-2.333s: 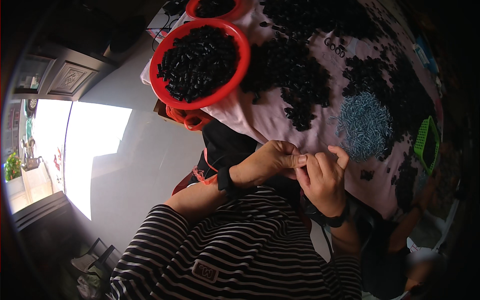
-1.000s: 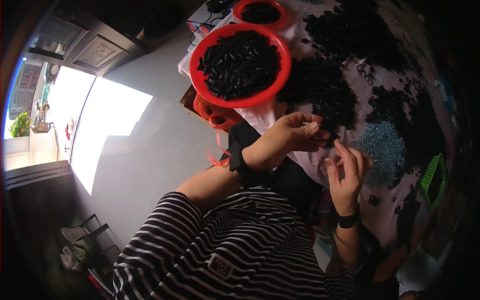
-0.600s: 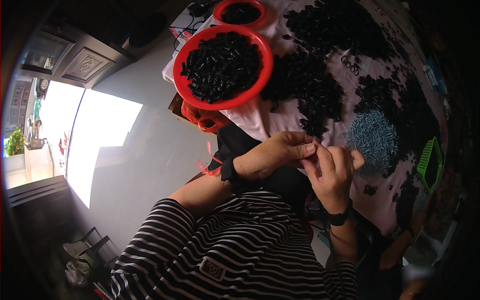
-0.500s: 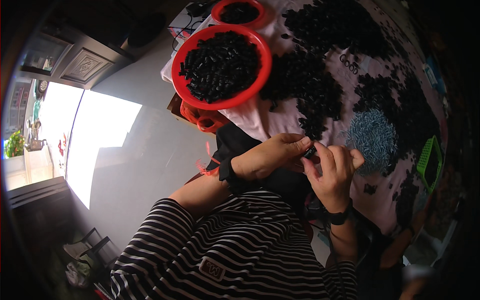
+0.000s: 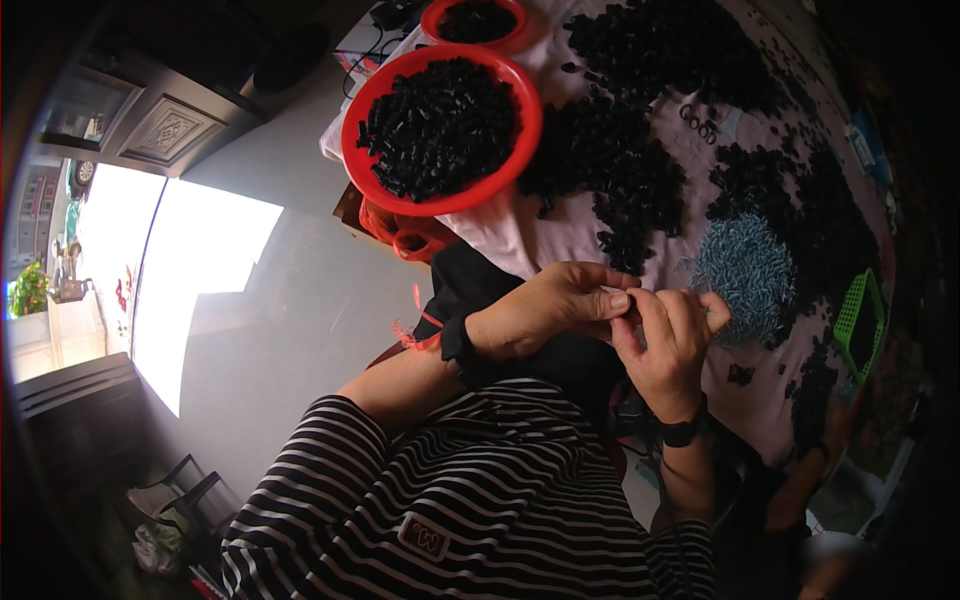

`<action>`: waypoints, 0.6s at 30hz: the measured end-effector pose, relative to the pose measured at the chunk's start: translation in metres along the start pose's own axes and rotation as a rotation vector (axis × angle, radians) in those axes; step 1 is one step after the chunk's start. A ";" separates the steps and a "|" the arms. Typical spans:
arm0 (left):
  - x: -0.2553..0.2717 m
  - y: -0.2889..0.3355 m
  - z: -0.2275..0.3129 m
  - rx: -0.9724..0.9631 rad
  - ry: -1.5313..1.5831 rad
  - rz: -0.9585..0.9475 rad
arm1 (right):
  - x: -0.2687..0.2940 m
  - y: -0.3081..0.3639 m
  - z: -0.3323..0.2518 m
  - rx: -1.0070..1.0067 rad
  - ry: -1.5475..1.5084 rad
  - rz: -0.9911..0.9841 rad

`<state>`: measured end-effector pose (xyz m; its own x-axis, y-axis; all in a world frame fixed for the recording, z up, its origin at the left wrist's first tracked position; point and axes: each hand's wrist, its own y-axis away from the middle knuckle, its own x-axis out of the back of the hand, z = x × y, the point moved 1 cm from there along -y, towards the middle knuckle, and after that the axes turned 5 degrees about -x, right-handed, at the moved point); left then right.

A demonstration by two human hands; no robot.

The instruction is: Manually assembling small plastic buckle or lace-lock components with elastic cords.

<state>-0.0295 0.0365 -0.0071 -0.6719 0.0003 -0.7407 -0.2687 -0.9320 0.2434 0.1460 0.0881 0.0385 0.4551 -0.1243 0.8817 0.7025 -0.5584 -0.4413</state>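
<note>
The small black plastic-looking piece (image 5: pixel 632 305), mostly hidden, sits pinched between fingertips of your left hand (image 5: pixel 562 302) and right hand (image 5: pixel 668 338), nine o'clock from the pale-blue heap of slim pieces (image 5: pixel 745 280); likely light, stiff, slick: grip its sides.

Left-to-right rundown from my remote seat

I've got a big round red plastic bowl (image 5: pixel 440 203) at the pink cloth (image 5: pixel 762 412)'s left edge, tubular black pieces (image 5: pixel 440 125) heaped in it, a smaller round red bowl (image 5: pixel 518 32) behind. Rightward: loose black piles (image 5: pixel 615 165), a bluish heap of slim bits (image 5: pixel 742 275) among them, a green mesh basket (image 5: pixel 851 310) past that.
</note>
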 end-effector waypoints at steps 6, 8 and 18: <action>0.002 -0.011 0.014 -0.005 -0.102 0.054 | 0.004 0.001 0.004 -0.108 -0.026 0.001; 0.006 -0.024 0.021 -0.174 0.114 0.108 | 0.002 0.007 0.007 -0.205 -0.120 0.044; -0.025 -0.078 0.048 -0.560 0.477 0.235 | -0.020 0.008 -0.020 -0.706 -1.493 -0.552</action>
<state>-0.0250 0.1265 0.0233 -0.2635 -0.2584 -0.9294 0.3193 -0.9325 0.1687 0.1319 0.0693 0.0209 0.6211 0.7610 -0.1875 0.7673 -0.5418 0.3430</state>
